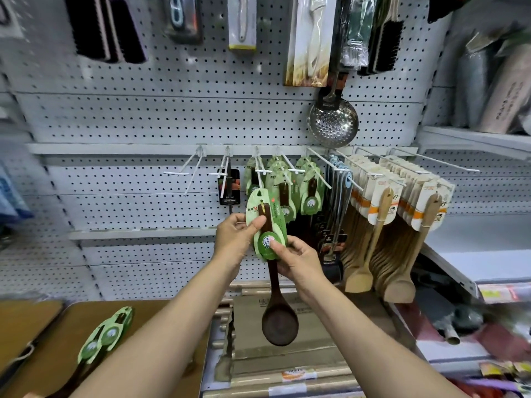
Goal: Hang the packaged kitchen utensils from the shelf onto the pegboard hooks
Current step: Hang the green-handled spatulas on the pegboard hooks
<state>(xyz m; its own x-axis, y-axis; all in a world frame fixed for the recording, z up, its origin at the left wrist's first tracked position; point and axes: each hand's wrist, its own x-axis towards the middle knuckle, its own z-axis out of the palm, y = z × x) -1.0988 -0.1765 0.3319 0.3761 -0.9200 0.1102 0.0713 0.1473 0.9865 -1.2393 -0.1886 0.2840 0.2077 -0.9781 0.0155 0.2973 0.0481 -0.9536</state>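
Toward the pegboard's [172,116] left edge two white hooks [184,172] jut out bare, with open board around and below them. Rightward the rail is crowded — green-carded spoons [310,193], then wooden spatulas [382,214] packed tightly, no gap between. A steel skimmer [333,122] hangs just above those hooks — blocking approach from overhead there.
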